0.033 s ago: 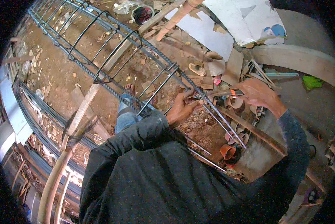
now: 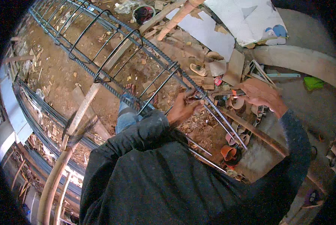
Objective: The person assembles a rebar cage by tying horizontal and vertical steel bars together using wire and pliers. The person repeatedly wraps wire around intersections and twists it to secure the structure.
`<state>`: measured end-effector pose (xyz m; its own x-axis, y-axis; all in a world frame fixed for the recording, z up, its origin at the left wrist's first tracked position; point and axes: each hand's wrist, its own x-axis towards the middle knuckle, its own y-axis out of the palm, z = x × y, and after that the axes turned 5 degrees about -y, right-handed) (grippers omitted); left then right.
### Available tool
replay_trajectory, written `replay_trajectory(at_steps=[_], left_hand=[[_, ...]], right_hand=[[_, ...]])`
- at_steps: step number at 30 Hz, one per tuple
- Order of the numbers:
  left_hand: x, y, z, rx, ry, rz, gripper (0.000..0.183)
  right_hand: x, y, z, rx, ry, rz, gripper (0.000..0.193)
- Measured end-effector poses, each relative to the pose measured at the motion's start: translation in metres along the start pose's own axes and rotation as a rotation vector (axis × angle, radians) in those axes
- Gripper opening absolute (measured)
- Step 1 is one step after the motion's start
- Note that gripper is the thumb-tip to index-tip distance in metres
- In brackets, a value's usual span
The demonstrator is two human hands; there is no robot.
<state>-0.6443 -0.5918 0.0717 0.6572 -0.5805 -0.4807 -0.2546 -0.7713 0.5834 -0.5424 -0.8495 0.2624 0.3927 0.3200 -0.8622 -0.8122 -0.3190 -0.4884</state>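
Observation:
A long rebar cage (image 2: 119, 47) of ribbed bars and square stirrups slants from the upper left down to the centre. At its near end, my left hand (image 2: 182, 108) is closed beside a ribbed bar (image 2: 216, 109), thumb and fingertips against it. What sits between those fingers is partly hidden. To the right, my right hand (image 2: 263, 95) grips a hand tool with an orange band (image 2: 234, 93). The tool's narrow front points left toward the bar ends near my left hand; its exact kind is unclear.
A wooden post (image 2: 83, 108) supports the cage from below. Bundled dark bars (image 2: 35, 103) lie at the left. White boards (image 2: 246, 18), wood scraps and a bamboo pole (image 2: 179, 18) are at the upper right. An orange-brown pot (image 2: 228, 152) stands below the bar ends.
My right hand and its tool have shifted very slightly, baring a little more of the dark handle. My left hand and the cage look unmoved.

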Motion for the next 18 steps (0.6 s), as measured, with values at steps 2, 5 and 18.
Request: replay_trajectory(at_steps=[2, 5, 18], left_hand=[[-0.001, 0.001, 0.002, 0.020, -0.019, -0.010, 0.048], [0.003, 0.000, 0.007, -0.026, -0.015, 0.002, 0.055], [0.010, 0.001, 0.003, -0.058, -0.060, -0.016, 0.053]], right_hand=[[0.003, -0.004, -0.002, 0.139, -0.020, 0.027, 0.047], [0.009, -0.018, 0.001, 0.276, -0.032, 0.111, 0.042], [-0.013, 0.036, -0.008, -0.708, -0.173, -0.483, 0.075]])
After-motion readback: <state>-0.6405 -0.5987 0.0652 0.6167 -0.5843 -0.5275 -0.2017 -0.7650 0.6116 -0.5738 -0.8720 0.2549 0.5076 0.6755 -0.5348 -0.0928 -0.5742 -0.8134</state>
